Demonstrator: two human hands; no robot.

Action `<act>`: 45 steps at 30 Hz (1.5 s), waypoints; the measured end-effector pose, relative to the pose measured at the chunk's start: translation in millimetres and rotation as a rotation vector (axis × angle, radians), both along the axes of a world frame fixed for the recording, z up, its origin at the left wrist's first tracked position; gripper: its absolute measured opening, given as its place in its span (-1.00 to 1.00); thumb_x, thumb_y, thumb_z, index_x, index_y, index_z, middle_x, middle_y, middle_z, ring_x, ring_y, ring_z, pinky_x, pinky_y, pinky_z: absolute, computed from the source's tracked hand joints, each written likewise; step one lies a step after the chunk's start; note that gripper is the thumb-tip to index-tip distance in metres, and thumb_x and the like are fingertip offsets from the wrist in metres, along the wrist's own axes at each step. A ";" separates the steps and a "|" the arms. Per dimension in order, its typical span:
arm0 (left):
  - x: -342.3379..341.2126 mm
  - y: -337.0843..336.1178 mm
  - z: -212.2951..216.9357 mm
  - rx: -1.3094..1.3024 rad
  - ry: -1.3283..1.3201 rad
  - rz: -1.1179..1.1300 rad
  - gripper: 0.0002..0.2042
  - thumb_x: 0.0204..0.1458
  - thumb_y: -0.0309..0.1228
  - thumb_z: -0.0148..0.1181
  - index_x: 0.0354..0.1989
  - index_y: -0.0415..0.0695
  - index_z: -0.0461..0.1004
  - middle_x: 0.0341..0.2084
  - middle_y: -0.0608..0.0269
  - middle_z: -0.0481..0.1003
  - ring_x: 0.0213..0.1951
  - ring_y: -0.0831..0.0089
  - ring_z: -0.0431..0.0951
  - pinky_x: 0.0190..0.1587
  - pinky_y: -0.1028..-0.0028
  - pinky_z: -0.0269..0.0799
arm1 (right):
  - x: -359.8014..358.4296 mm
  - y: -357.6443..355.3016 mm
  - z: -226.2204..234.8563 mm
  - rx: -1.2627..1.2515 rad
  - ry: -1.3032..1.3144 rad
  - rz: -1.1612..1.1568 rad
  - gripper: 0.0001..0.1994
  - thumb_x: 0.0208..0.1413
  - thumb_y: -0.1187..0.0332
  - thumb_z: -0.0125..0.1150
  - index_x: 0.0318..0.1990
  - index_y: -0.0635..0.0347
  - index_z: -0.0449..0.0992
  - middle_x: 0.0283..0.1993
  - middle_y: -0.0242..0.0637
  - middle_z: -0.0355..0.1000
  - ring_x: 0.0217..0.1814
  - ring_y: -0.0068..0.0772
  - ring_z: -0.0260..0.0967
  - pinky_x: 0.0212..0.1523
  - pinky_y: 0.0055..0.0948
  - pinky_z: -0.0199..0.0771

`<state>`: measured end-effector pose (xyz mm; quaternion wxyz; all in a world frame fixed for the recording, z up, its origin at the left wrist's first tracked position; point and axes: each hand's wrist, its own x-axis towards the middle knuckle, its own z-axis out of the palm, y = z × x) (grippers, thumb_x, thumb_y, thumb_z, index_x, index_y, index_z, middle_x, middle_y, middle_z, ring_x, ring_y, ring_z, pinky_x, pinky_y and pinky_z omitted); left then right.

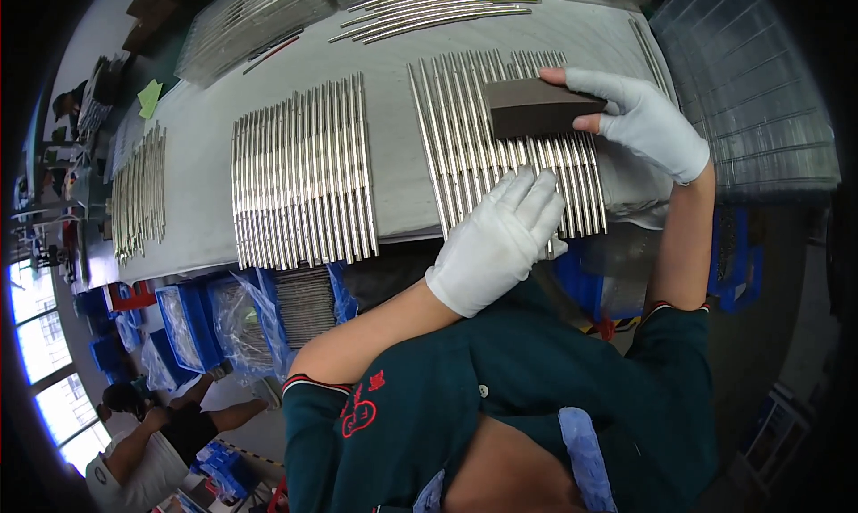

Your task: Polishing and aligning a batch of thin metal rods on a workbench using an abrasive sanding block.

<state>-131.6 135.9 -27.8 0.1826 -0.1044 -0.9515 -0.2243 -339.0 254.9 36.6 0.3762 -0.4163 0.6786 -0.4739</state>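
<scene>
My right hand, in a white glove with bare thumb and fingertip showing, grips a dark brown rectangular block. The block lies across the upper part of a row of shiny metal rods. My gloved left hand rests on the lower part of the same rods, its fingers stretched out flat and side by side. Some rods are hidden under the block and the left hand.
More metal rods lie in a row in the middle and a smaller row at far left. Clear plastic bins stand on the right. Blue crates sit below the table edge. Another person is at lower left.
</scene>
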 end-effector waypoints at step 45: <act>-2.6 -2.9 7.3 0.119 0.043 -0.006 -0.49 -0.05 -0.16 0.28 -0.02 -0.29 0.38 0.03 -0.06 0.39 0.09 0.02 0.43 0.21 0.18 0.33 | 8.7 -11.6 -1.6 -0.056 0.285 0.022 -0.50 0.13 0.67 0.12 0.25 0.12 0.42 0.25 -0.42 0.40 0.23 -0.65 0.28 0.19 -0.61 0.34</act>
